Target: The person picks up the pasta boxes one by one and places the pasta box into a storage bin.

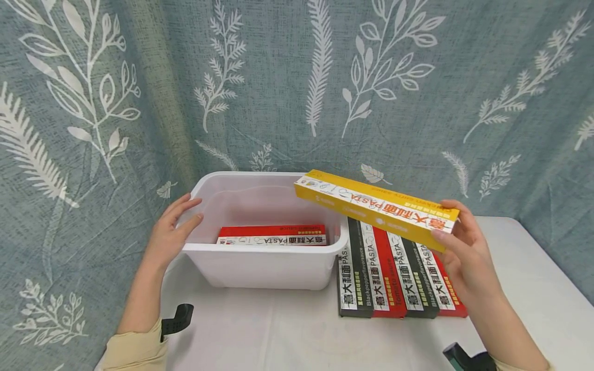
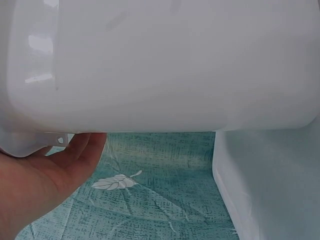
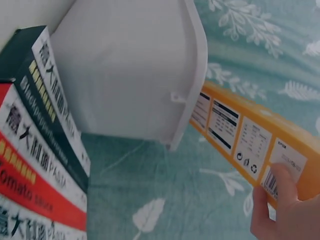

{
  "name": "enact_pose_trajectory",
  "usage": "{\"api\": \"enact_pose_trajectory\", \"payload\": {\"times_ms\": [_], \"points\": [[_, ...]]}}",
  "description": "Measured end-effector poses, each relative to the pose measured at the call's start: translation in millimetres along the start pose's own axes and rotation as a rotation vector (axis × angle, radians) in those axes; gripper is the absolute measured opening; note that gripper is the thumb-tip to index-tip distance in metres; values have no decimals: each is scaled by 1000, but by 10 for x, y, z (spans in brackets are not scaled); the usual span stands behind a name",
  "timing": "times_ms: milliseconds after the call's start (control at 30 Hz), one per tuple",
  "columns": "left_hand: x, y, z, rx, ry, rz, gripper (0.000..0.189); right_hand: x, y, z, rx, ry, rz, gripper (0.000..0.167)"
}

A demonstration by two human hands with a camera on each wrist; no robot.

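My right hand (image 1: 468, 252) grips one end of a yellow pasta box (image 1: 376, 206), whose far end hangs over the right rim of a white plastic bin (image 1: 264, 268). In the right wrist view the thumb and fingers hold the yellow box (image 3: 240, 135) by its end, beside the bin wall (image 3: 125, 75). My left hand (image 1: 174, 229) rests on the bin's left rim, its fingers loosely spread; the left wrist view shows that hand (image 2: 60, 170) under the rim. Inside the bin lies a red-and-white pasta box (image 1: 274, 235), its lower part hidden by the front wall.
Right of the bin, several black and red pasta boxes (image 1: 399, 283) lie side by side on the white-covered table (image 1: 278, 330). A blue-green curtain with white leaf prints (image 1: 278, 103) hangs behind the table and along its sides.
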State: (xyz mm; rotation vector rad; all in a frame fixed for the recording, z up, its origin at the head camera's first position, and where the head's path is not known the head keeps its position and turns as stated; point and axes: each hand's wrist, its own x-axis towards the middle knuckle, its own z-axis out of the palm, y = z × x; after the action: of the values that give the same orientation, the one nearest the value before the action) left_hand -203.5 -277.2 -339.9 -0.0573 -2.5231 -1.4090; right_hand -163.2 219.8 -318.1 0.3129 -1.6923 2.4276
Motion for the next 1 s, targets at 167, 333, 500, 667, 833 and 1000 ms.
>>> {"api": "enact_pose_trajectory", "payload": {"times_ms": [167,333,500,667,833,1000], "points": [[-5,3,-6,-1,1,0,52,95,12,209,-30,-59,24,48],[6,-4,-5,-13,1,8,52,185,36,383,-73,-106,41,49],[12,-6,-4,-19,7,13,52,270,82,539,-132,-145,70,49],[20,1,-2,-18,7,14,51,347,143,664,-203,-150,106,53],[20,4,-4,-11,9,13,51,424,217,752,-249,-168,128,56],[8,-11,-10,-5,3,7,52,477,297,800,-311,-201,125,56]]}}
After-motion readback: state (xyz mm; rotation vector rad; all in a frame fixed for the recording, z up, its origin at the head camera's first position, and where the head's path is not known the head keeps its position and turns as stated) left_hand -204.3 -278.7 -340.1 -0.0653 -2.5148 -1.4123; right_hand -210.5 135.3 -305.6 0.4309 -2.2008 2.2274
